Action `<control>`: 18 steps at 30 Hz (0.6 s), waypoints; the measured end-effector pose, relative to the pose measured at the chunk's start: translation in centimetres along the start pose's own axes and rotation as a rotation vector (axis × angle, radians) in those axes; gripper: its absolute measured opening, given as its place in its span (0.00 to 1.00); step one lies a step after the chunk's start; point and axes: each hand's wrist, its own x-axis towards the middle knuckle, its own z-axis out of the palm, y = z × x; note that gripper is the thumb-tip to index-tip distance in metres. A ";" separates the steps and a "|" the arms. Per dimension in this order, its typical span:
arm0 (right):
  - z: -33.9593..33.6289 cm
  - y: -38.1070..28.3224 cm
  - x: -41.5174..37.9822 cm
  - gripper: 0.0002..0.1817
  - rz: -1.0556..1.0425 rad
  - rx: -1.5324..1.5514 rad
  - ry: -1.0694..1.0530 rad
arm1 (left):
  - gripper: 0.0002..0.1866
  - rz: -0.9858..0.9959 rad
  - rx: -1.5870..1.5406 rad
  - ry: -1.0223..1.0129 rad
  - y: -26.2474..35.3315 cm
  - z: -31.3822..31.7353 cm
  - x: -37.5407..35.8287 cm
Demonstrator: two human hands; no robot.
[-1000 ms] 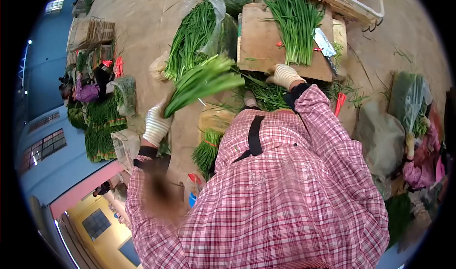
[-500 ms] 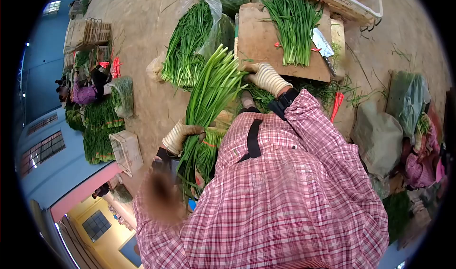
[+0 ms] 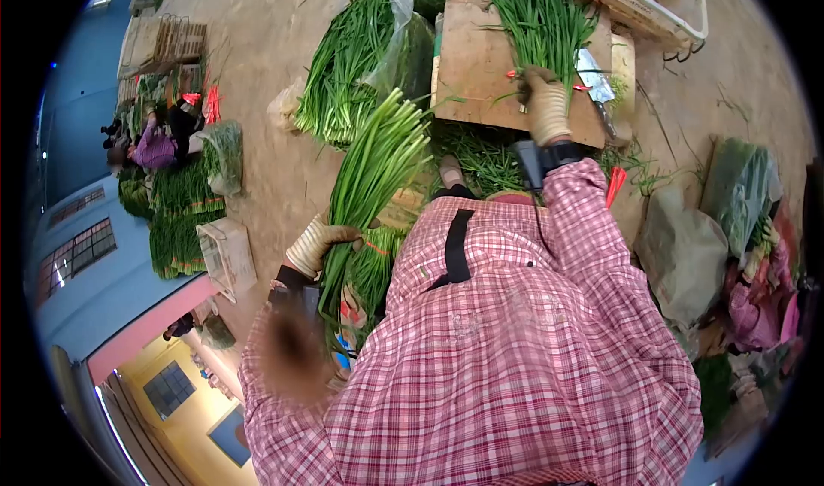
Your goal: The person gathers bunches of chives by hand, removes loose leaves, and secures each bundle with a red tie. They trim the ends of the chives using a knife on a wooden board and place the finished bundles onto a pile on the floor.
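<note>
**Left hand (image 3: 324,239) full of greens (image 3: 378,160)**

It's clenched round them, pale ends away from me, by a banded bundle (image 3: 374,267); my right hand (image 3: 544,100) is at the pile (image 3: 547,27) on the board (image 3: 468,65), near the knife (image 3: 596,81); can't tell if it's gripping.

The sole view looks from the wearer's head, forward and steeply down over the checked shirt (image 3: 515,340).
</note>
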 end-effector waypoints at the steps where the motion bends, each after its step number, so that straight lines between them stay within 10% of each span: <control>1: -0.4 -0.1 -0.2 0.08 0.069 -0.069 -0.050 | 0.18 -0.036 -0.022 -0.010 0.2 -0.2 -0.3; 5: 0.7 4.5 -1.2 0.10 -0.177 -0.569 -0.286 | 0.19 -0.033 -0.077 -0.070 -0.2 -0.5 0.2; 8: 4.0 -0.2 -5.6 0.18 0.282 -0.266 -0.624 | 0.19 0.002 -0.078 -0.067 -0.1 0.0 0.2; 12: 5.4 4.5 -4.3 0.15 0.060 -0.225 -0.686 | 0.20 -0.016 0.003 -0.086 -0.8 -0.5 0.6; 14: 1.7 9.1 1.3 0.12 -0.549 -0.831 -0.399 | 0.21 0.006 -0.087 -0.006 -1.2 -0.6 0.0; 16: -1.4 3.9 2.1 0.13 0.250 -0.005 -0.200 | 0.21 0.003 -0.115 0.019 -2.1 -1.8 -0.3; 18: -0.1 3.0 0.4 0.13 0.090 -0.374 -0.400 | 0.22 0.000 -0.136 0.037 -2.5 -2.5 -0.3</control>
